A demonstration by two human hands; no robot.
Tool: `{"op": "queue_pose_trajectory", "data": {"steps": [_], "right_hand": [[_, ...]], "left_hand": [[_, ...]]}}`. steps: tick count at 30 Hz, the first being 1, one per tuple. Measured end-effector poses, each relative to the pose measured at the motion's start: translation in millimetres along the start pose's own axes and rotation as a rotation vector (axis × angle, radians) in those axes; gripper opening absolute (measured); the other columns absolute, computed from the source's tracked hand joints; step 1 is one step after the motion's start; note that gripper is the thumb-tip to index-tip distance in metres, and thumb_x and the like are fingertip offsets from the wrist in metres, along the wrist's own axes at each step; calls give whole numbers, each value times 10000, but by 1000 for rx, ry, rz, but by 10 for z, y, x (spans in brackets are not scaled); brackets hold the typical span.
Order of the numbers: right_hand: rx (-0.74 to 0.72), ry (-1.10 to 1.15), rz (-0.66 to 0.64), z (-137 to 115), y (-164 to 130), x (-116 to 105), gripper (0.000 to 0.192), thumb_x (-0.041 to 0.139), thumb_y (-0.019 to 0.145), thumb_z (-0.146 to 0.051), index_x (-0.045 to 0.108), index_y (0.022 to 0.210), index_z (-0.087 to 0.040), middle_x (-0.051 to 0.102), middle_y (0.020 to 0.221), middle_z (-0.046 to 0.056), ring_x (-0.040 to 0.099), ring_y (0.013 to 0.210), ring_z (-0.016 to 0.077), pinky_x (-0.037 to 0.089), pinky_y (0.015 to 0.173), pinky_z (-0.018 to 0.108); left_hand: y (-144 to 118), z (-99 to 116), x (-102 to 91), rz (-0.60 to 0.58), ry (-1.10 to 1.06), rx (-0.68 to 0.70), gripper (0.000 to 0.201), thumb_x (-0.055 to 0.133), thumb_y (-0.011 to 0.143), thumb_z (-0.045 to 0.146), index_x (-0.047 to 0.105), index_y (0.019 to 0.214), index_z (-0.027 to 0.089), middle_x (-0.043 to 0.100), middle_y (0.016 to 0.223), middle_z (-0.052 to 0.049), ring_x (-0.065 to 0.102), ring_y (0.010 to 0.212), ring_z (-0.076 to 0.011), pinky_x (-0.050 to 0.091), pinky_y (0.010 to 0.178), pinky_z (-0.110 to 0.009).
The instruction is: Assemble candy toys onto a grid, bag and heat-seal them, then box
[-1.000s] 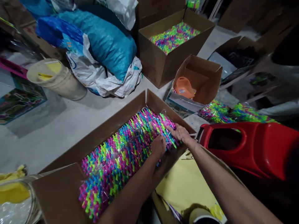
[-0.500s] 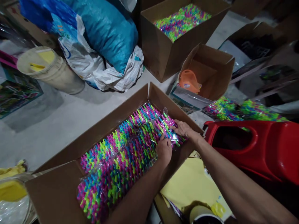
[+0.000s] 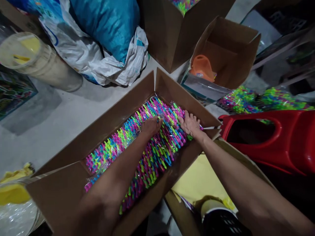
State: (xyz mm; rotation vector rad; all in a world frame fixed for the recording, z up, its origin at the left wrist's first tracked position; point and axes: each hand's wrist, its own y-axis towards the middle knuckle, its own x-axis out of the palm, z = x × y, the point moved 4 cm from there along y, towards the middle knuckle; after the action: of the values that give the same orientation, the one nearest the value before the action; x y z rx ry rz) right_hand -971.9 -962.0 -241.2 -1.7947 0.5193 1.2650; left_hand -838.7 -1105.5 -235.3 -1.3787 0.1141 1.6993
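At the far left we see a pale bucket (image 3: 36, 62) standing on the concrete floor (image 3: 61, 121), and beside it blue and white sacks (image 3: 103, 36) lean together in a heap, out of the way of the work.

In the middle lies the long cardboard box (image 3: 108, 121), open upward so that both arms can reach in from above. It is filled with clear plastic packs of coloured pegs (image 3: 157, 154), laid flat in rows side by side, which seems to us the way to fit them tightly. Our left hand (image 3: 151, 125) rests on the packs with its fingers curled down on the wrapping; whether it truly grips, we cannot tell. Our right hand (image 3: 190, 124) lies flat and spread on the packs near the box's far right corner, pressing and not grasping.

To the right, a smaller box (image 3: 231, 42) holds an orange plastic piece (image 3: 202, 67), and a red plastic body (image 3: 270, 141) lies near.
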Motion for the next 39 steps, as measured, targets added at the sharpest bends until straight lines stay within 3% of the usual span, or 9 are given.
{"op": "queue_pose_trajectory", "data": {"steps": [5, 9, 14, 18, 20, 24, 28, 32, 39], "right_hand": [[-56, 10, 37, -86, 59, 110, 678, 227, 953, -537, 243, 1480, -110, 470, 1336, 240, 452, 1178, 396, 365, 954, 584], [45, 14, 8, 59, 117, 201, 687, 212, 953, -555, 296, 1448, -86, 488, 1292, 271, 457, 1172, 419, 359, 927, 596], [1, 9, -5, 112, 82, 135, 664, 277, 960, -506, 297, 1443, -52, 492, 1257, 306, 475, 1144, 424, 353, 879, 528], [-104, -110, 260, -119, -264, -182, 562, 353, 948, -419, 406, 1385, -70, 471, 1312, 269, 425, 1176, 398, 311, 928, 509], [-252, -168, 351, -369, -440, -282, 484, 373, 942, -378, 480, 1326, -104, 470, 1344, 222, 387, 1218, 373, 282, 984, 508], [-638, -179, 211, -1015, -544, -186, 461, 390, 948, -359, 451, 1372, -187, 428, 1433, 141, 303, 1316, 325, 154, 1090, 547], [-741, -210, 8, -1382, -374, 60, 438, 368, 965, -362, 470, 1373, -243, 488, 1392, 123, 357, 1272, 336, 148, 1082, 583], [-745, -262, -78, -1310, -322, 211, 432, 329, 971, -295, 486, 1369, -236, 590, 1256, 133, 464, 1159, 315, 282, 1021, 526], [-739, -334, -92, -1237, -458, 142, 436, 319, 972, -294, 504, 1360, -220, 609, 1223, 128, 508, 1126, 292, 330, 999, 483]], "left_hand": [[-183, -33, 103, -29, 38, -64, 410, 308, 967, 427, 572, 1177, 194, 691, 1063, -145, 648, 1017, -298, 461, 901, -450], [-243, 63, 110, -92, 15, -54, 356, 368, 950, 357, 579, 1181, 187, 697, 1061, -137, 658, 993, -287, 481, 860, -400], [-199, 44, 49, -55, -55, -49, 390, 359, 962, 388, 517, 1286, 239, 680, 1152, -77, 644, 1036, -239, 481, 863, -329], [-307, -221, -198, 34, -83, -127, 436, 253, 997, 362, 440, 1367, 228, 602, 1297, -87, 595, 1125, -202, 455, 908, -295], [-402, -425, -312, 41, -69, -174, 445, 242, 997, 366, 479, 1336, 202, 616, 1265, -118, 596, 1120, -227, 452, 912, -326], [-523, -762, -323, -25, -22, -156, 460, 234, 992, 431, 570, 1243, 243, 676, 1140, -104, 626, 1065, -261, 458, 900, -385], [-497, -805, -70, -138, 7, -75, 470, 265, 992, 445, 504, 1318, 204, 683, 1078, -111, 652, 990, -247, 476, 886, -443], [-502, -687, 134, -225, -15, 10, 495, 363, 970, 491, 484, 1330, 173, 647, 1140, -109, 635, 1004, -223, 470, 927, -469], [-581, -666, 116, -248, -36, 40, 468, 416, 958, 482, 517, 1293, 171, 652, 1112, -99, 634, 993, -216, 477, 925, -467]]}}
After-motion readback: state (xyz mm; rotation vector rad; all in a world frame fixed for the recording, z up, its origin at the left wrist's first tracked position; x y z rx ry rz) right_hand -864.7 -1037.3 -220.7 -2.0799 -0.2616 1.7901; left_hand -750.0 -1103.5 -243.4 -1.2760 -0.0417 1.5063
